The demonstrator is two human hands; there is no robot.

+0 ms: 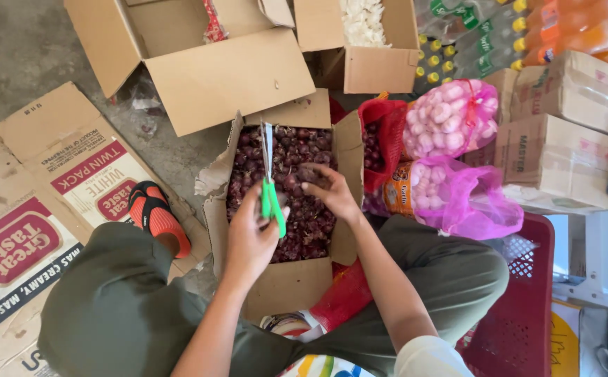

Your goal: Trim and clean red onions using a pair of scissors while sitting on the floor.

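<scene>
An open cardboard box (298,286) full of small dark red onions (251,160) sits on the floor between my knees. My left hand (249,241) grips green-handled scissors (269,185), with the blades pointing away from me over the onions. My right hand (332,193) reaches into the box and pinches one onion (311,173) near its right side.
Pink mesh bags of garlic (450,119) and a red mesh bag (381,139) lie to the right of the box. Open cardboard boxes (220,77) stand beyond it, flattened cartons (31,216) to the left. A red plastic crate (520,314) and stacked cartons (562,153) are at right.
</scene>
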